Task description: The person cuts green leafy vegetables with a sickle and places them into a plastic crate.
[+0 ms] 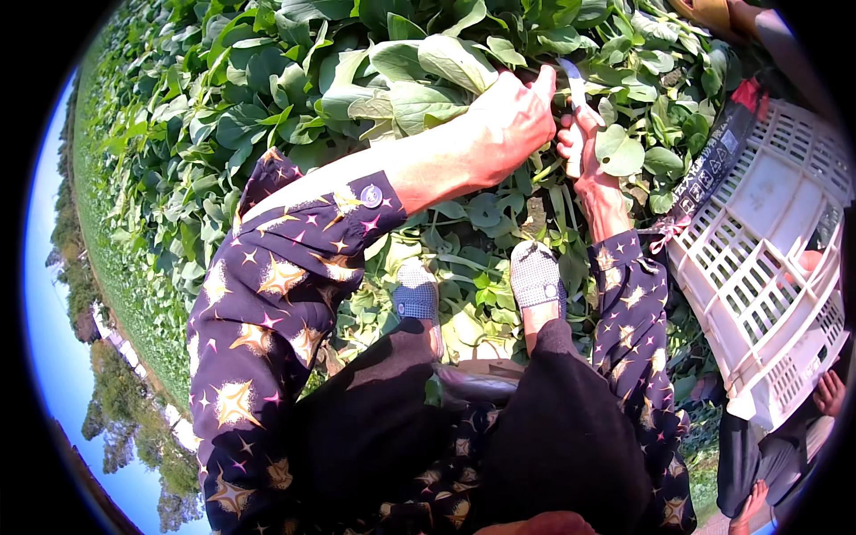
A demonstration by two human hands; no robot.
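My left hand (511, 130) is closed around a bunch of broad-leaved greens (431, 73), the leaves fanning out to the left of my fist. Its thumb points toward a small knife (572, 81) with a pale blade. The knife's handle is in my right hand (584, 140), blade pointing up and away from me. Low leaves and stalks surround both hands, and a single round leaf (619, 150) lies against the right wrist. Where the blade's tip meets the stems is hard to make out.
A white slatted plastic crate (742, 267) stands tilted at the right, a black strip with writing (709, 160) along its edge. Another person's hand (829, 393) is at the crate. My shoes (537, 277) rest among cut leaves. Dense greens (254, 87) spread leftward.
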